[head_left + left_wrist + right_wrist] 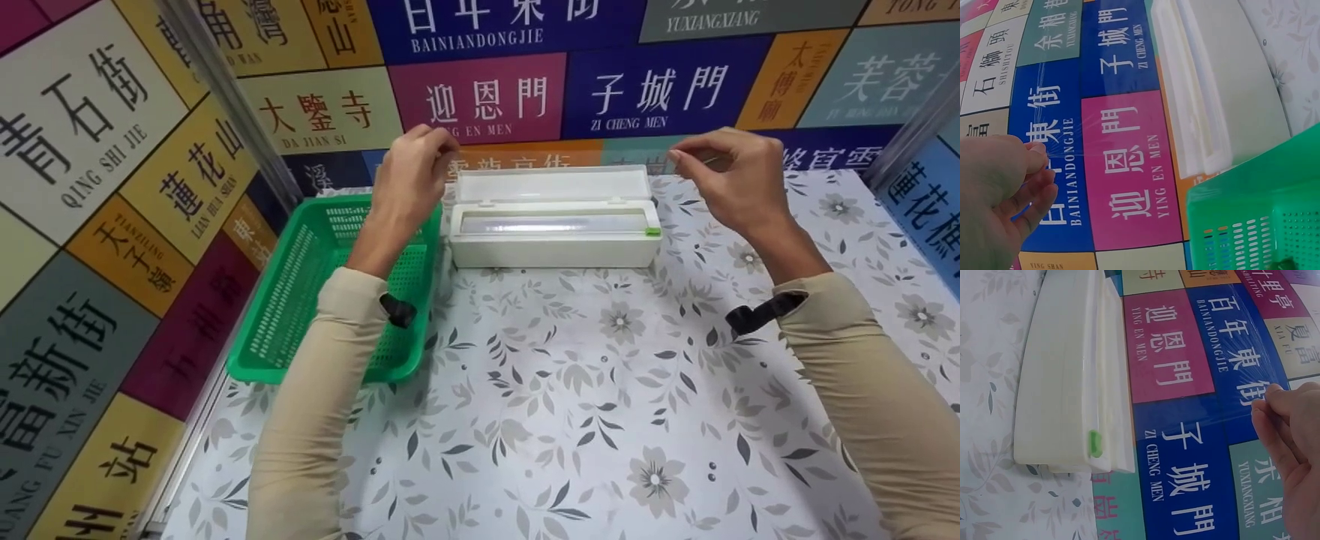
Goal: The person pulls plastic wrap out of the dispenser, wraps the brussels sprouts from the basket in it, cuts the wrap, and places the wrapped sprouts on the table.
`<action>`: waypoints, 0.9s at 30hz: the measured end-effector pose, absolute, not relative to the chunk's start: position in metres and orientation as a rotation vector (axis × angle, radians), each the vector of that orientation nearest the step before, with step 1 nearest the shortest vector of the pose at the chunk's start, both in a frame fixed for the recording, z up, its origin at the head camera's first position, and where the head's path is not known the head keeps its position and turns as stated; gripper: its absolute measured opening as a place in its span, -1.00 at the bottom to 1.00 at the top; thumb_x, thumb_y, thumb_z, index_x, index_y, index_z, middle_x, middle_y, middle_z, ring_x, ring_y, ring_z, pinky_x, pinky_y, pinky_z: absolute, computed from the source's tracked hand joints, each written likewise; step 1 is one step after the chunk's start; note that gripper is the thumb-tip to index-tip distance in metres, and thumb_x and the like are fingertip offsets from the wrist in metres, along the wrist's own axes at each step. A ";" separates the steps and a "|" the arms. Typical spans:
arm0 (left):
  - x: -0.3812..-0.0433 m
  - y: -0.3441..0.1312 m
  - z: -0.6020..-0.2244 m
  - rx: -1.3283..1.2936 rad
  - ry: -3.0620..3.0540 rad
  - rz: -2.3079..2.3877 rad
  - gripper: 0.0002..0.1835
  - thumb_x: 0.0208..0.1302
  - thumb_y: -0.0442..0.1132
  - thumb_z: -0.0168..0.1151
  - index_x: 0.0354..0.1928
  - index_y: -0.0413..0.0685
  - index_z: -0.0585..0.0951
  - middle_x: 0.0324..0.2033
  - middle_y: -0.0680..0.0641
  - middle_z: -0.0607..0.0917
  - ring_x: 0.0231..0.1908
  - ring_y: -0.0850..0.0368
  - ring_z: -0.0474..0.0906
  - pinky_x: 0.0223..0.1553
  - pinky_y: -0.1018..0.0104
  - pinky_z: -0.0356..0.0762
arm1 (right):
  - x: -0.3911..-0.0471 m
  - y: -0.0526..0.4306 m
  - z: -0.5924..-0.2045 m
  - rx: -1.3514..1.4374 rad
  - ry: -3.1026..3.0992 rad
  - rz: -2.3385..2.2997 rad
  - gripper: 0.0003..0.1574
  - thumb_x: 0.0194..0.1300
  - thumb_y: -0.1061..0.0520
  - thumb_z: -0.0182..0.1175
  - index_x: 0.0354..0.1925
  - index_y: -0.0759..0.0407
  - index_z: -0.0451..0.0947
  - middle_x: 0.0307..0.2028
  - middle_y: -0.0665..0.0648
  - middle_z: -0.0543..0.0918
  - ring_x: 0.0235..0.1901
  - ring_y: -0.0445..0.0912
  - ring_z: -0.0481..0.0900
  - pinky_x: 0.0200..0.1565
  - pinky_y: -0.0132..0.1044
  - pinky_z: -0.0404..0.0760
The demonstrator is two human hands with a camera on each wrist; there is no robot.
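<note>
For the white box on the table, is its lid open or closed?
Open: the lid stands raised along the back of the white box, and the clear roll shows inside.

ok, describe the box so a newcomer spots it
On the flowered tablecloth, find the green basket at the left. The box stands to its right, lid up, toward the far edge. Unlike the basket, it's long and white, with a green tab near one end.

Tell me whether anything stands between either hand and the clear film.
Nothing visible does: the left hand and right hand each pinch the clear film directly. The white box and the green basket beside it stand lower, blocking neither hand.
</note>
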State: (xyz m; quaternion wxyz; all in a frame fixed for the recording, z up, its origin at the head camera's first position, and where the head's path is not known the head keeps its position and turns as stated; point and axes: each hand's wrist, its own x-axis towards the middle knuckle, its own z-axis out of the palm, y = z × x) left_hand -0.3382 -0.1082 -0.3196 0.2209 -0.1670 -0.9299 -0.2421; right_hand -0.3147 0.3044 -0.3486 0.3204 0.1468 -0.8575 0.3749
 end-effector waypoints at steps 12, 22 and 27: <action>-0.332 -0.113 -0.308 -0.466 -2.531 -0.649 -0.79 0.67 -0.14 0.18 0.08 0.04 0.76 0.03 -0.02 0.76 0.06 0.09 0.71 0.13 0.23 0.72 | -0.307 0.305 -0.335 0.451 -2.184 0.968 -0.83 0.45 0.15 0.45 -0.08 0.20 0.88 -0.19 0.24 0.86 -0.32 -0.54 0.68 -0.21 -0.70 0.61; -0.323 -0.115 -0.297 -0.483 -2.492 -0.616 -0.78 0.66 -0.15 0.19 0.10 0.01 0.76 0.04 -0.05 0.77 0.08 0.06 0.72 0.19 0.25 0.70 | -0.295 0.301 -0.318 0.454 -2.151 0.947 -0.87 0.40 0.26 0.46 -0.13 0.30 0.86 -0.22 0.34 0.85 -0.35 -0.57 0.63 -0.20 -0.70 0.58; -0.320 -0.116 -0.292 -0.481 -2.470 -0.600 -0.78 0.66 -0.16 0.19 0.08 0.00 0.76 0.03 -0.06 0.77 0.08 0.05 0.73 0.22 0.27 0.69 | -0.289 0.297 -0.310 0.420 -2.143 0.979 -0.86 0.41 0.25 0.46 -0.11 0.30 0.85 -0.20 0.31 0.85 -0.37 -0.54 0.64 -0.20 -0.69 0.59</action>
